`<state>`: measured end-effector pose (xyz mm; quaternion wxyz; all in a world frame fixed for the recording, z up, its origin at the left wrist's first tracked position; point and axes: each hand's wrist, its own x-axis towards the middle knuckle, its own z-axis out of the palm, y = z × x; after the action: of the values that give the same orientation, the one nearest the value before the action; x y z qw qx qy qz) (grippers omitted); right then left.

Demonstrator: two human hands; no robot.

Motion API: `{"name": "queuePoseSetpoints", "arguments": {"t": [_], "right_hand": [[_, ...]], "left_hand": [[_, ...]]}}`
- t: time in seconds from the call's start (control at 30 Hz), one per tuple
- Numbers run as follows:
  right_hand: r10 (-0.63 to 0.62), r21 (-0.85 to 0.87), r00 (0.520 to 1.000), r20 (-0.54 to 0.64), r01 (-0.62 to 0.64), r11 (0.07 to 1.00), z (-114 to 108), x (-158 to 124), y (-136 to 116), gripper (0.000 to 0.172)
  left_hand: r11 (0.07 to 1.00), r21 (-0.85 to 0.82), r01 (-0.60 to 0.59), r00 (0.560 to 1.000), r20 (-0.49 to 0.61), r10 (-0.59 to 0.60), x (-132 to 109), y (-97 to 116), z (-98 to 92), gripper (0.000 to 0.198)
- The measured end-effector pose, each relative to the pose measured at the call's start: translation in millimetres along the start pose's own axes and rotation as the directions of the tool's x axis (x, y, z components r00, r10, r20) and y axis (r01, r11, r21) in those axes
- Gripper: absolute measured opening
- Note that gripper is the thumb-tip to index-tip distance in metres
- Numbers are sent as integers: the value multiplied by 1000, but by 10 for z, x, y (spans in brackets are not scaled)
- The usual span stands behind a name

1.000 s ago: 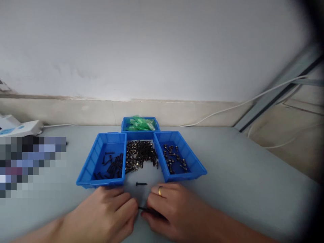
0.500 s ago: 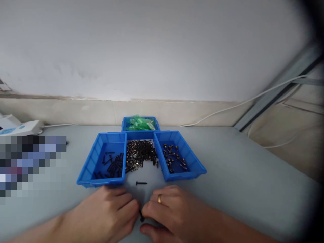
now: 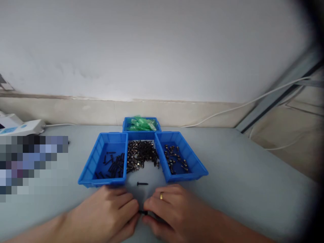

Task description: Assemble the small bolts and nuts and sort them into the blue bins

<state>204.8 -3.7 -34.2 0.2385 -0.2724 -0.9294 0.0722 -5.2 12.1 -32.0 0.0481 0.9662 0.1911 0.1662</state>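
A short dark screw (image 3: pixel 143 212) bridges the gap between my two hands at the bottom middle. My left hand (image 3: pixel 115 211) is closed, and one end of the screw goes in at its fingertips. My right hand (image 3: pixel 168 211), with a gold ring, has its thumb and curled forefinger at the screw's other end. What else lies inside the curled fingers is hidden. Just beyond my hands a single black screw (image 3: pixel 142 184) lies on the grey table (image 3: pixel 235 189). Farther back is a heap of mixed dark and brassy screws (image 3: pixel 141 153).
Left of the heap stands a blue bin (image 3: pixel 88 168) with black screws; right of it, another blue bin (image 3: pixel 196 165) holds shinier, brassy-headed screws. A smaller blue bin (image 3: pixel 144 135) with green plastic packets (image 3: pixel 141 124) is behind. A white power strip (image 3: pixel 24 130) lies far left.
The screw between my hands has turned from steeply slanted to nearly level. My right thumb and forefinger have closed in on its end. My left hand has barely moved.
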Motion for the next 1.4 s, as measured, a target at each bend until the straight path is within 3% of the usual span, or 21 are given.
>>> {"name": "queuePoseSetpoints", "arguments": {"t": [0.7,1.0,1.4], "right_hand": [[29,1,990,136,-29,1000,-30,11,-1,20],[11,-4,992,123,-11,1000,-25,9,7,14],[-2,-4,991,135,3,1000,-40,18,5,20]], "left_hand": [[1000,-8,9,1000,19,-9,-19,-13,11,43],[1000,-2,7,1000,15,-7,1,-12,-5,46],[1000,-26,-2,1000,31,2,6,-22,7,43]]}}
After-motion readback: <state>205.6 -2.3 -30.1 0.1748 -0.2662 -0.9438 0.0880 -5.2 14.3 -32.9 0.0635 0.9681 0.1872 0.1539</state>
